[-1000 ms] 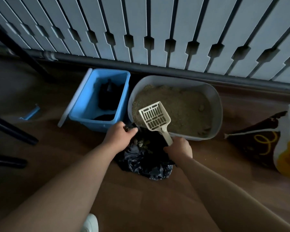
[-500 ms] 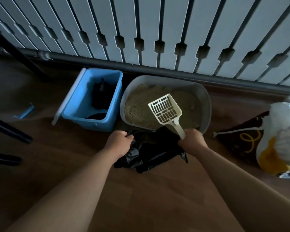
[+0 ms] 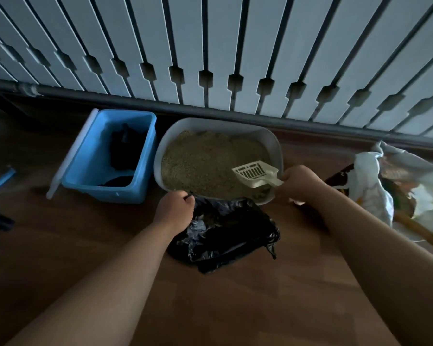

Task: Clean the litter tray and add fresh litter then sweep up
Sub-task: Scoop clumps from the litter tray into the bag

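A grey litter tray point(image 3: 275, 143) full of sandy litter sits on the wooden floor against the white slatted fence. My right hand point(image 3: 300, 182) grips the handle of a cream slotted scoop point(image 3: 254, 172), whose head lies low over the litter at the tray's right side. In front of the tray lies a black plastic bag point(image 3: 225, 233). My left hand point(image 3: 175, 211) grips the bag's rim at its upper left corner and holds it open; some clumps show inside.
A blue plastic bin point(image 3: 90, 171) with dark contents and a white lid leaning on its left side stands left of the tray. A white and dark litter sack point(image 3: 375, 186) lies at the right, with a wooden handle point(image 3: 425, 236) beside it. A blue piece point(image 3: 0, 179) lies far left.
My right hand has swung the scoop from above the bag to the right and down into the tray's right side. My left hand stays on the bag's rim.
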### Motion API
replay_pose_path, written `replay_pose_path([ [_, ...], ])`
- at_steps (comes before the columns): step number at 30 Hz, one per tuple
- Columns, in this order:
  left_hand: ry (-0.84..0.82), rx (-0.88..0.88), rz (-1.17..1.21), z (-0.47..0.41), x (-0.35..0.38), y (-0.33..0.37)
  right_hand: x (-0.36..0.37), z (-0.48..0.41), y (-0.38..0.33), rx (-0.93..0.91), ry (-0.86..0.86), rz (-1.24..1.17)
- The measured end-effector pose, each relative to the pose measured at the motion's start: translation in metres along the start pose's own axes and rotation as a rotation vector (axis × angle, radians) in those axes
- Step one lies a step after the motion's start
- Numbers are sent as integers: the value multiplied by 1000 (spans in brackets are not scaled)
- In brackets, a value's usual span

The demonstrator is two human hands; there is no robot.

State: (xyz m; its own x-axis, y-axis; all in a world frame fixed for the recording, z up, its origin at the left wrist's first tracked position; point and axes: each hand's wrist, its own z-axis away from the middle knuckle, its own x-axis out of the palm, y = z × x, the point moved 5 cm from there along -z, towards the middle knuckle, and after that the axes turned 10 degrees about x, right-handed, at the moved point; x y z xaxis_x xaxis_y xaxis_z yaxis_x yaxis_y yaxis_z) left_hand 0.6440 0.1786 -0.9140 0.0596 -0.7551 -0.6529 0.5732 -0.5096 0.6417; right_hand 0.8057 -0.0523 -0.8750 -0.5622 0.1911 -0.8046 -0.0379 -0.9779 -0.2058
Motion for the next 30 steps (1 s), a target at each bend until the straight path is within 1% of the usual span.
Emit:
replay_pose_path([
  [3,16,3,9,-5,0,-1,-11,0,-8,10,-58,-27],
  [6,11,20,27,-10,2,2,-10,1,-10,136,-192,-21],
  [9,-4,29,40,-16,6,3,-8,-3,-19,175,-290,100],
  [11,-16,37,23,-21,8,3,-8,-5,-30,126,-272,174],
  [13,-32,34,4,-28,10,2,-10,-12,-43,78,-228,170],
  [14,-40,34,0,-30,11,2,-10,-12,-50,68,-251,189],
  [16,-45,36,-8,-35,13,2,-2,-9,-59,137,-400,318],
  [19,-51,34,-35,-41,16,0,5,-20,-71,226,-512,430],
  [22,-52,61,-66,-49,16,-2,11,-35,-76,310,-544,396],
  [24,-65,78,-93,-52,15,-2,13,-39,-74,338,-536,320],
  [27,-74,89,-150,-57,16,-7,17,-36,-71,354,-511,129],
  [30,-84,84,-163,-59,16,-10,22,-39,-73,327,-434,54],
])
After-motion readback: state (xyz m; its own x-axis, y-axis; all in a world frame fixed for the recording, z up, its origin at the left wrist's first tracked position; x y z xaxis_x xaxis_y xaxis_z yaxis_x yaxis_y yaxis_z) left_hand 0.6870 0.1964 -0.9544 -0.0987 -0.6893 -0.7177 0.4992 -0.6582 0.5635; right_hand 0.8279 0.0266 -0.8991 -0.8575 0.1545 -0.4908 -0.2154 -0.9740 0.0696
